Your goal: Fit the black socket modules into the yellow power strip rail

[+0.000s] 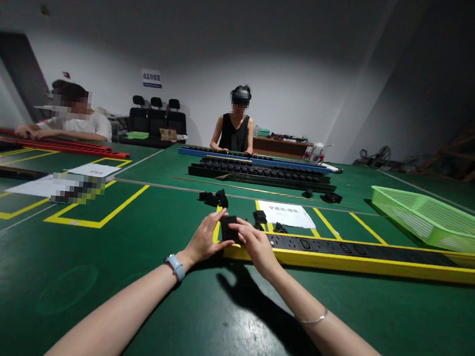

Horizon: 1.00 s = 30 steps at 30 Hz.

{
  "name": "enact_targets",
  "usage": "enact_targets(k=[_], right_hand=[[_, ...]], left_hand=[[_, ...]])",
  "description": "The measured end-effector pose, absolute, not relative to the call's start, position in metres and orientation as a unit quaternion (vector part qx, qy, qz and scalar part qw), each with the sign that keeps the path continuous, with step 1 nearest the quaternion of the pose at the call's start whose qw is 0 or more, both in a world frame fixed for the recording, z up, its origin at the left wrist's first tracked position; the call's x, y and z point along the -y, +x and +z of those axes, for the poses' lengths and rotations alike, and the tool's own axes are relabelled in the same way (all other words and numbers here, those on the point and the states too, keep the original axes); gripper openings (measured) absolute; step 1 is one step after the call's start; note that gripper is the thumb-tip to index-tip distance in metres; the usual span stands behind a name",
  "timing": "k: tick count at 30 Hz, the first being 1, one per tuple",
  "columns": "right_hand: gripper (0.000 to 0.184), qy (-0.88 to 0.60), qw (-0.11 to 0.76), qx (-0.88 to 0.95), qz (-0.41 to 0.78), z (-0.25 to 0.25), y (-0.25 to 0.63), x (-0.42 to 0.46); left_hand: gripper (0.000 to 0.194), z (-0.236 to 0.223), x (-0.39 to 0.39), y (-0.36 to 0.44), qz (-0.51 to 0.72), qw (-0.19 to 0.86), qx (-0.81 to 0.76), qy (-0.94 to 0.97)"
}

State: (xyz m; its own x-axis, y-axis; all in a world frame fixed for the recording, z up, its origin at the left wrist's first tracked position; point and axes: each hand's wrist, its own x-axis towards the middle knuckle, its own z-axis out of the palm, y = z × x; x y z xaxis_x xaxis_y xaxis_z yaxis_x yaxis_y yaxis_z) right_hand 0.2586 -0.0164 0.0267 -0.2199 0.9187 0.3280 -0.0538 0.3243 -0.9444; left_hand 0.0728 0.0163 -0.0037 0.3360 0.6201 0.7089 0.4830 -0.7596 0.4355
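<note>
Black module (227,229) is sitting just below frame centre, at a yellow rail's (364,265) left end; the left hand (204,237) is gripping it, the right hand (258,247) is touching it, grip unclear.

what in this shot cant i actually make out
Head view, black block: its right side is covered by the fingers of the right hand.
Head view, yellow rail: its far right end is cut off by the picture's edge.
Head view, green basket: right end also cut off.
Head view, white sheet: its smaller print is too small to read.
</note>
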Motion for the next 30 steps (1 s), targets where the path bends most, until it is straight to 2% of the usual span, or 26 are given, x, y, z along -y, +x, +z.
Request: enact_targets(k=[6,12,14,17,20,30], right_hand=[[0.034,-0.364,0.513,0.666,0.401,0.032,0.255,0.025],[0.024,-0.388,0.535,0.73,0.17,0.018,0.249,0.047],[0.022,-0.361,0.5,0.777,0.127,0.01,0.248,0.053],[0.022,-0.286,0.362,0.881,0.103,0.001,0.245,0.057],[0.012,-0.269,0.293,0.913,0.088,-0.002,0.239,0.057],[0.012,-0.277,0.276,0.914,0.112,-0.004,0.235,0.055]], left_hand=[[0.071,-0.005,-0.015,0.074,0.46,0.081,-0.363,0.806],[0.058,0.002,-0.013,0.076,0.515,0.137,-0.412,0.739],[0.056,0.001,-0.015,0.077,0.535,0.169,-0.421,0.712],[0.056,-0.003,-0.022,0.079,0.559,0.245,-0.423,0.669],[0.057,-0.008,-0.03,0.079,0.566,0.324,-0.416,0.634],[0.058,-0.009,-0.038,0.072,0.548,0.455,-0.398,0.578]])
